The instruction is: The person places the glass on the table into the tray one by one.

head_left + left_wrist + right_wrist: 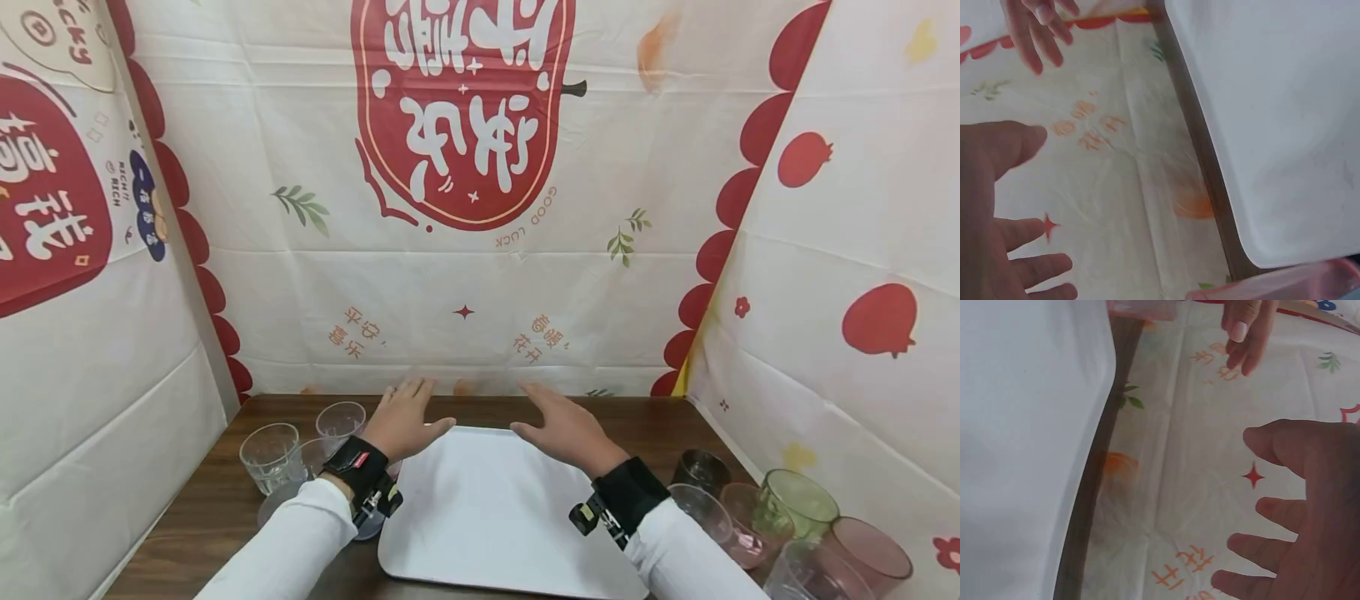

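We saw the left hand (405, 421) with fingers extended and thumb held well apart, gripping nothing. The right hand (566, 429) mirrored it, thumb pointing inward, likewise gripping nothing. Between the two we saw the white tray (510, 517) lying on the brown table (172, 533), its far corners near the hands. Clear glasses (270, 454) stood by the left forearm; by the right one we saw more, including a green glass (798, 504).

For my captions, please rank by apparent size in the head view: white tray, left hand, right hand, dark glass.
1. White tray
2. Left hand and right hand, too alike to rank
3. Dark glass
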`<state>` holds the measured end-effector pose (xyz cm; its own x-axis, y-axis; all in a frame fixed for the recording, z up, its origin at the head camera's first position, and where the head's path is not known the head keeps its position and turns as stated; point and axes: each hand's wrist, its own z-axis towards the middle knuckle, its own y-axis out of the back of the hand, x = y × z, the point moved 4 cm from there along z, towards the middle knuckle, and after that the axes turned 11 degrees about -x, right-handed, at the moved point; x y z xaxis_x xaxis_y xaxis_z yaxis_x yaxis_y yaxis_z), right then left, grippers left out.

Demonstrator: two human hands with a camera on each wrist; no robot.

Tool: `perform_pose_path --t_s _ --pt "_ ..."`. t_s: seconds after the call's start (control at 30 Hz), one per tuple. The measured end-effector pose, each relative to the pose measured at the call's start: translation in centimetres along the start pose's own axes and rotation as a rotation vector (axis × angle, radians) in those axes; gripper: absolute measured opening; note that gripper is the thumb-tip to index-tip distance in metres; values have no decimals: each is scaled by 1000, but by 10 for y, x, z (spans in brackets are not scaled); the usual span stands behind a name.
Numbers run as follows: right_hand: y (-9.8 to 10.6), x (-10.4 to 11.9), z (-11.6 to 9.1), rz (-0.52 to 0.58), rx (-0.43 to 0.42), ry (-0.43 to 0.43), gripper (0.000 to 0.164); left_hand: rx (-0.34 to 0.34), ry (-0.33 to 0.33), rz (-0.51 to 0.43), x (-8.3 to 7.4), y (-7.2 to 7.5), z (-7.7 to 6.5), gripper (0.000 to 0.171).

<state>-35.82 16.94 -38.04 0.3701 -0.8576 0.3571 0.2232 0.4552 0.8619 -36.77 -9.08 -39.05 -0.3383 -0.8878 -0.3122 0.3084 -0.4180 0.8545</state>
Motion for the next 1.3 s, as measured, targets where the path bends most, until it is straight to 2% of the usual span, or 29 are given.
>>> perform_pose_path --t_s 0.07,0.2,0.33,0.43,0.53,0.6,0.73,0.87,0.93,1.07,1.17,1.3 --pt "5 0 -3 20 -4 -18 71 -8 -8 -46 -4 5 -5 75" --pt "17 2 -12 56 -9 -49 64 46 -7 -192 -10 9 -21 58" --pt "33 2 -25 100 -13 -92 59 109 -18 -357 -12 10 -42 40" --pt "49 1 -38 124 -23 -124 58 144 -30 -427 -11 7 -60 31" --pt "66 -3 -51 119 -45 -130 60 161 -33 -441 -8 2 -78 28" --pt "76 -6 -58 110 -61 -118 62 139 -29 -427 -6 -1 -86 29" --pt "95 -18 -73 65 -116 -122 66 73 -16 -403 -3 -7 -97 33" --pt "109 -38 -92 65 -183 -130 67 76 -6 -423 -2 -14 -106 37" --pt "113 -51 -104 76 -218 -146 66 89 4 -429 -1 -20 -110 39" --pt "115 -79 -124 104 -265 -218 67 71 42 -401 3 -29 -114 42" --pt "112 -99 -137 124 -250 -298 72 62 65 -390 5 -35 -116 48" --pt "108 -121 -151 131 -199 -377 80 126 121 -382 5 -43 -117 59"
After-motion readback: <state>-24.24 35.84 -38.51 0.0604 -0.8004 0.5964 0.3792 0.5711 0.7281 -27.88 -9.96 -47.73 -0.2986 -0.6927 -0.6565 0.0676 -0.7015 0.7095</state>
